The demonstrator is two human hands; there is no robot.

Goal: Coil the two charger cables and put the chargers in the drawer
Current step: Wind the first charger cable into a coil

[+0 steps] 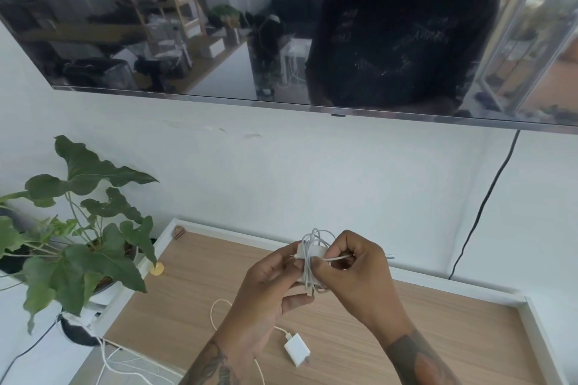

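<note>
Above the cabinet top I hold a white charger (305, 251) with its white cable (314, 236) wound around it in loops. My left hand (269, 284) grips the charger body from the left. My right hand (353, 269) pinches the cable's loose end beside the bundle. A second white charger (297, 350) lies flat on the wooden cabinet top (406, 337), below my hands. Its thin white cable (215, 309) curves left, passes under my left forearm and trails off the front edge. No drawer is in view.
A leafy potted plant (78, 244) stands at the left of the cabinet. A wall-mounted TV (281, 25) hangs above, with a black cord (481, 206) dropping down the wall at right. White cords (125, 362) and a dark round object (78, 331) sit at lower left.
</note>
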